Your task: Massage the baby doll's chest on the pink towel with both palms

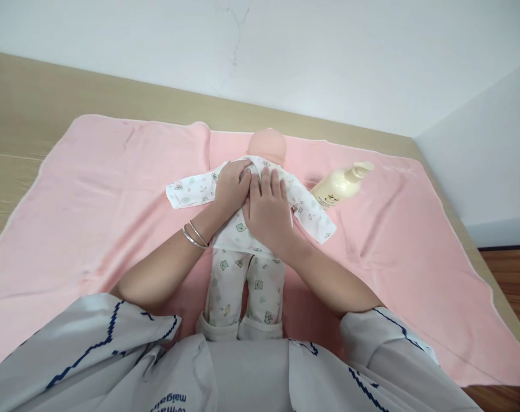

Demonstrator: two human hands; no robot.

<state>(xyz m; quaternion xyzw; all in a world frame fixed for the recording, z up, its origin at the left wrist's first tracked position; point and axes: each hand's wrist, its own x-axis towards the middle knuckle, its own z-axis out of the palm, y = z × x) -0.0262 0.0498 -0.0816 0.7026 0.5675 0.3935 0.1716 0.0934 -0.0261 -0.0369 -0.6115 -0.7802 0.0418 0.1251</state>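
A baby doll [266,146] lies stretched out with its smooth head away from me; no face shows. It wears a white printed long-sleeved shirt [243,228] and matching trousers [260,286]. My left hand [232,186] rests on the upper part of the shirt, left of the middle, its fingers lying on the cloth near the collar. Beside it, my right hand [269,212] is pressed flat on the shirt with the fingers stretched towards the head. Neither hand grips anything that I can see. The doll's sleeves spread out to both sides.
Under the doll is a pink blanket [126,229] with some folds, on a beige surface [40,86]. A pale yellow pump bottle [339,184] lies tilted by the doll's right-side sleeve. A white wall [329,63] stands behind, and brown wood [511,280] shows at right.
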